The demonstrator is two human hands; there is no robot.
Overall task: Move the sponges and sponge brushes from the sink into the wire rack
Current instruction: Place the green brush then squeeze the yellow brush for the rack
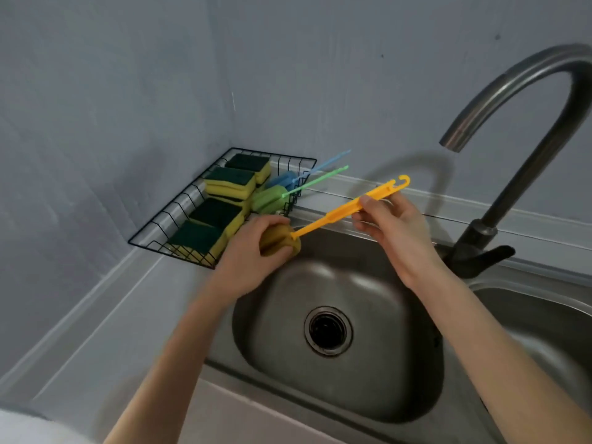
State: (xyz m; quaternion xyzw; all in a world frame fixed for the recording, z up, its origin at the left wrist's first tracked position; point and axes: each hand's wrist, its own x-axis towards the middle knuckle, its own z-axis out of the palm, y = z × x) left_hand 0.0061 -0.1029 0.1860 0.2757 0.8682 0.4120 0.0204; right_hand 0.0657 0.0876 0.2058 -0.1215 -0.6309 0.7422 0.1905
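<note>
An orange sponge brush [336, 213] is held over the far left rim of the steel sink [378, 389]. My left hand [253, 251] is closed around its sponge head, and my right hand [392, 224] pinches its handle near the hooked end. The black wire rack [150, 230] sits in the corner to the left. Several yellow-and-green sponges [230, 181] lie in it. A green sponge brush [269, 197] and a blue sponge brush [282, 179] rest at its right end, handles sticking out over the rim. The sink basin holds nothing but its drain [328, 331].
A curved dark faucet [499, 216] stands at the right, its spout arching above my right hand. A second basin [551, 325] lies further right. Grey walls close the corner behind the rack; grey countertop [105, 331] runs along the left.
</note>
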